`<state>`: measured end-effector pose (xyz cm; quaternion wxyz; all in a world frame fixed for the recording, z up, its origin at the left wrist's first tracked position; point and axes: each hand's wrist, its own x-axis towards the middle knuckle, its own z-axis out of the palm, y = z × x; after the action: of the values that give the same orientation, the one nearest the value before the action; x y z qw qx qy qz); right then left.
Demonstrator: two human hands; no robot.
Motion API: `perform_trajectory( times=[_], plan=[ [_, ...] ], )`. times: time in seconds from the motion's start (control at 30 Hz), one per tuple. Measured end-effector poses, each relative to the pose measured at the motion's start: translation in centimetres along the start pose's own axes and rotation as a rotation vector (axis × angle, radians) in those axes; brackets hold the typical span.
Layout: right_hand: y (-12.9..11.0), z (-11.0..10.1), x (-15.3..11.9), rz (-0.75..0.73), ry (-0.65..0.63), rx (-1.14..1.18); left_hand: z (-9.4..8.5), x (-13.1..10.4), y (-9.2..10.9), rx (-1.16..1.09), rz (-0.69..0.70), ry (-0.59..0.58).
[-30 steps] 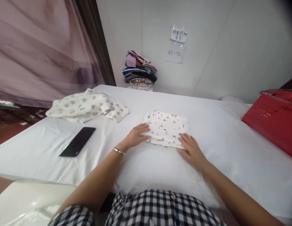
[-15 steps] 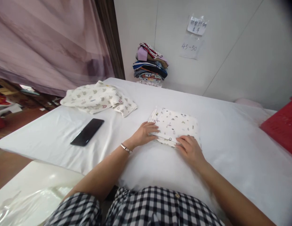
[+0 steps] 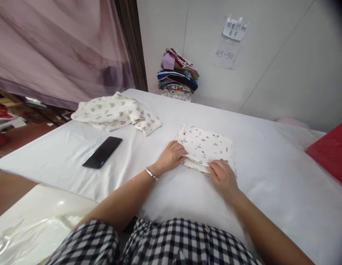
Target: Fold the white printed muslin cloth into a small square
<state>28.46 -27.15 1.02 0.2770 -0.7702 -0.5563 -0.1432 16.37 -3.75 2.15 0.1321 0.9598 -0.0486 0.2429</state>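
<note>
A folded white cloth (image 3: 205, 145) with small printed figures lies flat on the white-covered table (image 3: 159, 191) in front of me. At its near left corner my left hand (image 3: 173, 155) pinches the edge, fingers closed. My right hand (image 3: 222, 173) grips the same near edge further right, thumb and fingers together. Between the hands the top layer is lifted slightly off the layer beneath. The cloth's far edge rests on the table.
A crumpled white cloth with grey prints (image 3: 110, 110) lies at the back left, with a black phone (image 3: 102, 152) nearer me. Folded fabrics (image 3: 177, 75) are stacked by the wall. A red basket (image 3: 329, 154) stands at the right, and a plastic-covered surface (image 3: 49, 217) at lower left.
My fingers have gone from resting on the cloth's near edge to pinching it. The top layer's near edge has risen a little. The view has shifted slightly.
</note>
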Motion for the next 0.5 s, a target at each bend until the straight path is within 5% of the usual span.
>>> perform_trajectory(
  times=[0.5],
  plan=[
    [0.3,0.3,-0.8,-0.111,-0.041,-0.066,-1.3,-0.3,0.3,-0.044,0.043,-0.121]
  ],
)
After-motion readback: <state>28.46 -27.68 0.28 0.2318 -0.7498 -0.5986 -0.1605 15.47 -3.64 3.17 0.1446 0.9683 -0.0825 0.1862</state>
